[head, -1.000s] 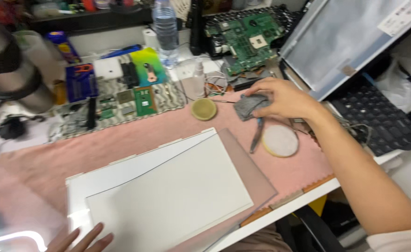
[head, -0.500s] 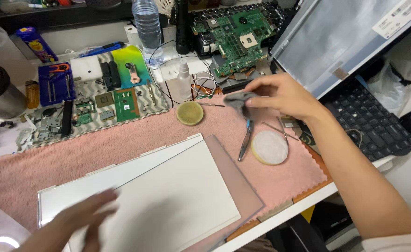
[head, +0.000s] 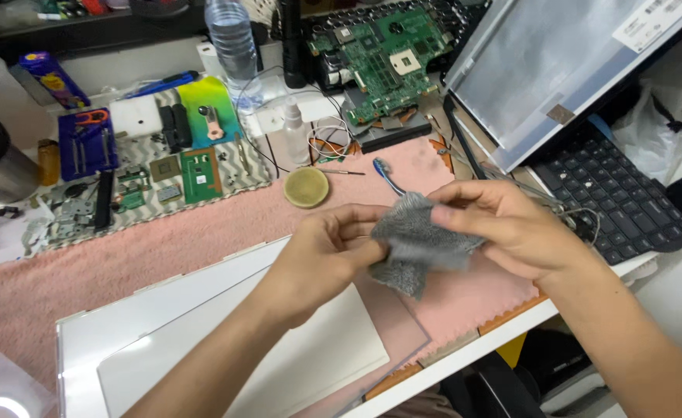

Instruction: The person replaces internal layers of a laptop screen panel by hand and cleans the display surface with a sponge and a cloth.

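Note:
Both hands hold a small grey cloth point(head: 417, 244) above the pink towel point(head: 163, 240) on the bench. My left hand point(head: 321, 259) pinches its left side and my right hand point(head: 503, 228) grips its right side. Below them lies a white flat panel point(head: 201, 340) with a clear sheet over it. A blue-handled tool point(head: 386, 174) rests just beyond the cloth. A round yellowish pad point(head: 306, 187) sits on the towel behind my left hand.
A green circuit board point(head: 383, 66), a water bottle point(head: 232, 42) and a small spray bottle point(head: 294, 131) stand at the back. A laptop screen panel point(head: 558, 70) leans over a black keyboard point(head: 616, 205) at right. Small parts lie on a patterned mat point(head: 147, 174) at left.
My right hand lifted the grey cloth off the towel and brought it toward me. My left hand rose from the white panel and took hold of the cloth's other side.

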